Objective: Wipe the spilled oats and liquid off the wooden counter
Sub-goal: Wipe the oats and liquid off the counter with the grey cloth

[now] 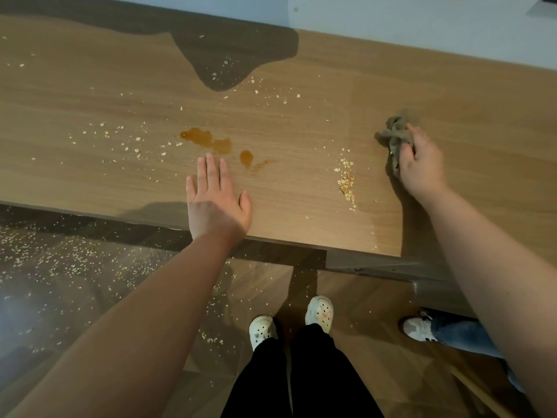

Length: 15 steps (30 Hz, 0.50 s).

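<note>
Stands at a wooden counter (90, 176). Rests the left hand (215, 203) flat on the wood near the front edge, fingers straight and close together, holding nothing. Grips a crumpled grey-brown rag (394, 132) in the right hand (420, 162), fingers curled round it, down on the counter far to the right. Sees a brown liquid (208, 140) in a few blobs just past the left fingertips, not touching them. Sees a small heap of oats (346, 181) between the two hands, nearer the rag but apart from it. Finds more loose oats spread over the left part and the back of the counter. Finds lots more down on the floor (45, 342) at the left. Wears white shoes (319, 309) and black trousers. Shares the floor with another shoe (419, 327), white, at the right.
</note>
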Each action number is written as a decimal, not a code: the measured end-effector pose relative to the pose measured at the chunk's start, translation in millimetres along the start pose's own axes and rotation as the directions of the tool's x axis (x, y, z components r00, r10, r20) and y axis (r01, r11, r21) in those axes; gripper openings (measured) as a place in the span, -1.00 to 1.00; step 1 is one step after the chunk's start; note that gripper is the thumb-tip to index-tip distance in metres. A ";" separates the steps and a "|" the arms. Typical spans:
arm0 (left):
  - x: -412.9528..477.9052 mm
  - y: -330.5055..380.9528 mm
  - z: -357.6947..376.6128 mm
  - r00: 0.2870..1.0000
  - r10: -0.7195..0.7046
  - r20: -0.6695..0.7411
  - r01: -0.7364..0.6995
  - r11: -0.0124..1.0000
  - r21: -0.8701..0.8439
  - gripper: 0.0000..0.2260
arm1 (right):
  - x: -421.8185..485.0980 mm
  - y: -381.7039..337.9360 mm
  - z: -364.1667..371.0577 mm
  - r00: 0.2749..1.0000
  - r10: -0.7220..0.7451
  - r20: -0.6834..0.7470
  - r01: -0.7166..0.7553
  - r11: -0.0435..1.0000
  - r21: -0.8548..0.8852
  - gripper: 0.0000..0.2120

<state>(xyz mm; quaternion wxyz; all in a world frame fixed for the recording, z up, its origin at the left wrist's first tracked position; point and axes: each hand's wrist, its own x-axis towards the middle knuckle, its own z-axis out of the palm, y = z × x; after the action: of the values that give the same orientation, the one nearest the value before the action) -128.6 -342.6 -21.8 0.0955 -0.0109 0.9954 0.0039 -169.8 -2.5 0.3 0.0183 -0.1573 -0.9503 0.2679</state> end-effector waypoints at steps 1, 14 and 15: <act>-0.3 -0.2 -0.1 1.000 0.000 0.001 0.000 1.000 -0.003 -0.36 | -3.0 -4.0 4.0 1.000 0.018 -0.022 -0.018 1.000 0.004 -0.59; 0.4 -0.4 -0.2 1.000 0.009 0.001 -0.009 0.999 -0.049 -0.37 | -52.5 21.6 -14.2 0.958 0.238 -0.158 -0.236 0.971 0.034 -0.59; 0.4 -0.5 -0.1 1.000 0.012 0.001 -0.012 0.999 -0.052 -0.37 | -63.6 21.2 -10.8 0.940 0.274 -0.204 -0.279 0.960 0.002 -0.59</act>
<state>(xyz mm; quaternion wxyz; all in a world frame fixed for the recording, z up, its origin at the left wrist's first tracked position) -129.0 -343.1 -21.8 0.0957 -0.0074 0.9949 0.0305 -101.9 0.4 1.8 0.0750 -0.3157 -0.9156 0.2376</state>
